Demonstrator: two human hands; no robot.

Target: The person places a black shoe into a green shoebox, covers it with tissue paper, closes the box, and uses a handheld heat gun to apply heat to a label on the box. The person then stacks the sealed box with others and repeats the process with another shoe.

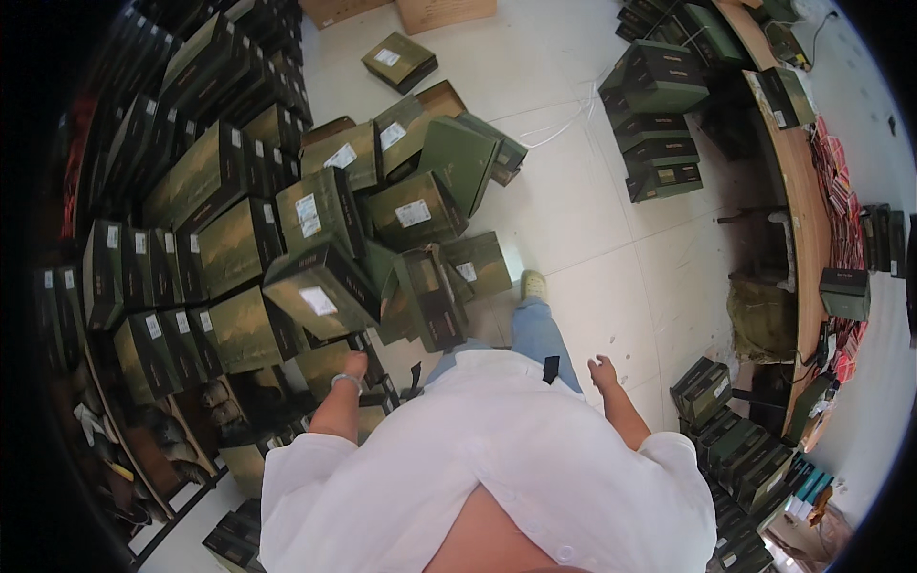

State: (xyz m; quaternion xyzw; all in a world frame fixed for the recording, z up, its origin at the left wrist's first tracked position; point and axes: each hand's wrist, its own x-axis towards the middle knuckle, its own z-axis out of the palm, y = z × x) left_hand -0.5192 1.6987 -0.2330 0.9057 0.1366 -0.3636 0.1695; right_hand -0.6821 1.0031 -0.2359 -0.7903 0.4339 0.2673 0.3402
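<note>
My left hand [355,365], with a bracelet at the wrist, is low at my left side beside a heap of dark green shoebox-like cartons. Its fingers are turned away, so whether it touches the carton [321,367] next to it cannot be made out. Just ahead of it, a carton with a white label [319,300] lies tilted on the heap, and another carton [435,298] leans on end. On my other side, my right hand [602,371] hangs above the pale floor, fingers loosely bent and apart, holding nothing.
Stacked cartons [222,162] line the left side, above shelves holding shoes [222,406]. One carton [399,61] lies alone farther out. At right stand a carton stack [659,124], a long wooden bench [810,277] and more cartons [735,439]. A white cord [564,129] crosses the tiled floor.
</note>
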